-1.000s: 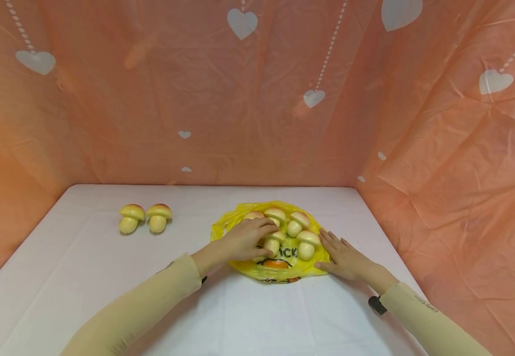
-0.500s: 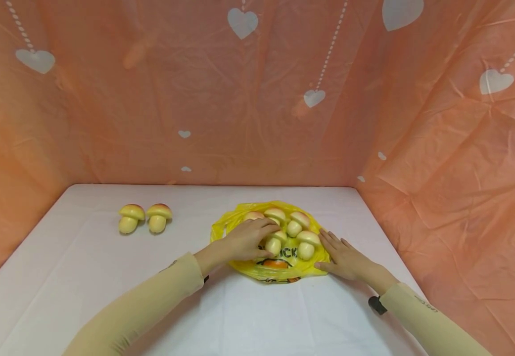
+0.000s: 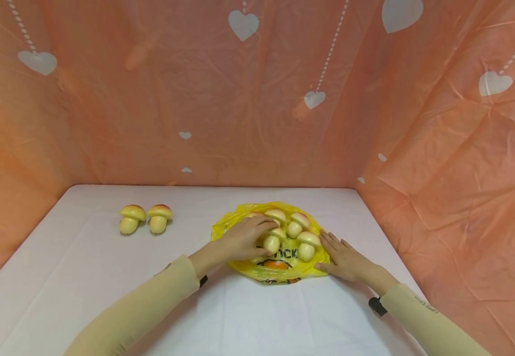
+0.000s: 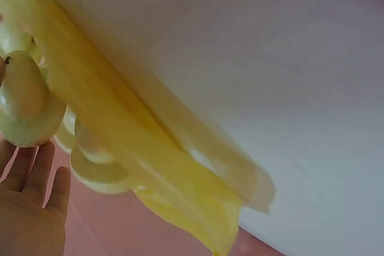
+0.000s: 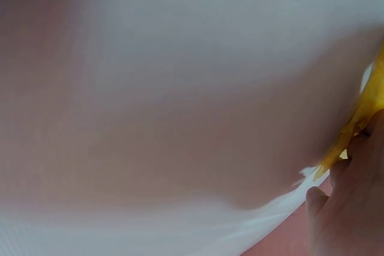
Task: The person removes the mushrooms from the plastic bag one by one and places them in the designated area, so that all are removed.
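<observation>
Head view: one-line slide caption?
Left hand grips a toy mushroom on a yellow plastic bag; right hand rests flat at its edge.

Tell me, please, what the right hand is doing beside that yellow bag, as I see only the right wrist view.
Observer: The right hand lies flat on the table, fingers straight, touching the right edge of the bag.
Operator: What is on the bag?
Observer: Mushrooms lie on it, at least four of them.
Operator: And where is the left hand?
Observer: The left hand rests on the bag with its fingers over one of the mushrooms; whether it grips that one, I cannot tell.
</observation>
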`<state>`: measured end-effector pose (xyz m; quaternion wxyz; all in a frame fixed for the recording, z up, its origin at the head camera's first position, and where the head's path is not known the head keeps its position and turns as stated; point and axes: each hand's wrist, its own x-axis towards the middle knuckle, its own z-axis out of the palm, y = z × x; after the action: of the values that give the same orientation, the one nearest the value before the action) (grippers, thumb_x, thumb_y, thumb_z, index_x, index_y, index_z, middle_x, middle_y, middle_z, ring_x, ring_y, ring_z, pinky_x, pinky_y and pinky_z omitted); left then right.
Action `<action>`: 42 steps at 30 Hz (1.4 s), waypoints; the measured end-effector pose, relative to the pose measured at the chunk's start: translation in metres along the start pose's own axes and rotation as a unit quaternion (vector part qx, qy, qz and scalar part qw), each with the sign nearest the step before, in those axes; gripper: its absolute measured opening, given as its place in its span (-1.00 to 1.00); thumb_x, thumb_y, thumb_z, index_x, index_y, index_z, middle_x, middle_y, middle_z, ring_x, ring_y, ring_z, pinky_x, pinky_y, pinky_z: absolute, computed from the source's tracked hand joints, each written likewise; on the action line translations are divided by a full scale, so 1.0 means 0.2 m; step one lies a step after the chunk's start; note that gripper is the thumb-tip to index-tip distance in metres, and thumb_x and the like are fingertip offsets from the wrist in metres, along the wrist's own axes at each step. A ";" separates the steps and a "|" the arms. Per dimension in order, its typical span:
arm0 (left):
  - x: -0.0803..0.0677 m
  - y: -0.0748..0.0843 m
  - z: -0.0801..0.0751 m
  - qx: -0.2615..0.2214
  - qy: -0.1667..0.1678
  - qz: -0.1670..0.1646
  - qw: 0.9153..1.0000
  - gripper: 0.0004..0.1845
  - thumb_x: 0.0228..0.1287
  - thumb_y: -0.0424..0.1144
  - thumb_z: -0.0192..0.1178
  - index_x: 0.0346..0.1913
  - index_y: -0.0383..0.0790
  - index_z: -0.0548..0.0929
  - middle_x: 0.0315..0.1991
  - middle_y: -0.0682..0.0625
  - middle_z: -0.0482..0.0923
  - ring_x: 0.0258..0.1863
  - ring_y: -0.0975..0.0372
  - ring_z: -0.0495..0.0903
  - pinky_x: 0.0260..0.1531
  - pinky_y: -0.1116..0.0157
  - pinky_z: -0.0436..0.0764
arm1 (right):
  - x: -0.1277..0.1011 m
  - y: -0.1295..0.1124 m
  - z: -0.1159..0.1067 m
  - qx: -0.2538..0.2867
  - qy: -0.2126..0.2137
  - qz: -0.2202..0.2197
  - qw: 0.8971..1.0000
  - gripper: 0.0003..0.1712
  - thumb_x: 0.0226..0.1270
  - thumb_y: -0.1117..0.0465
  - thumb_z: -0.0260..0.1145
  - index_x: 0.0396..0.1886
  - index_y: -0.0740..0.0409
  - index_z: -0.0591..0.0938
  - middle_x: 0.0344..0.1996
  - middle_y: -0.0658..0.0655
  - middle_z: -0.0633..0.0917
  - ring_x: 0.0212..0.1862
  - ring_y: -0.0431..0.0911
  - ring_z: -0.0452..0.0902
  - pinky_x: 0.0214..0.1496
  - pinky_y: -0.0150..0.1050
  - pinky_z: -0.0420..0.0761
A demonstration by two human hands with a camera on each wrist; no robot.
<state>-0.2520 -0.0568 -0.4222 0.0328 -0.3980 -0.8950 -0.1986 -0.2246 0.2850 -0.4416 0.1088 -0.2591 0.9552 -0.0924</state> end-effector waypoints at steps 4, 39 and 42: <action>-0.01 -0.01 -0.03 -0.005 0.024 -0.008 1.000 -0.25 0.27 0.04 0.49 0.46 -0.11 0.50 0.43 -0.05 0.45 0.41 0.01 0.44 0.42 0.01 0.43 | 0.00 0.00 0.00 -0.002 0.000 0.000 1.000 0.09 0.54 -0.31 0.15 0.63 0.44 0.06 0.64 0.39 0.02 0.62 0.37 -0.09 0.57 0.39 0.01; -0.34 -0.32 -0.31 -0.056 0.261 -0.034 0.963 -0.18 0.05 -0.22 0.65 0.39 -0.26 0.53 0.35 -0.12 0.48 0.29 -0.06 0.51 0.30 -0.11 0.51 | 0.00 -0.02 -0.01 0.010 -0.001 0.003 1.000 0.08 0.55 -0.29 0.15 0.63 0.45 0.05 0.64 0.41 0.01 0.62 0.38 -0.10 0.57 0.39 0.00; -0.37 -0.35 -0.33 -0.049 0.264 -0.041 0.963 -0.17 0.04 -0.23 0.66 0.39 -0.28 0.53 0.35 -0.14 0.48 0.29 -0.08 0.52 0.29 -0.13 0.50 | 0.00 -0.02 -0.01 0.010 0.000 0.001 1.000 0.08 0.55 -0.29 0.15 0.62 0.45 0.05 0.64 0.42 0.01 0.62 0.38 -0.09 0.56 0.40 0.00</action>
<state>-0.2589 -0.1767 -0.4018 0.2398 -0.2955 -0.8594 -0.3414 -0.2223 0.2814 -0.4385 0.1118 -0.2569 0.9546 -0.1013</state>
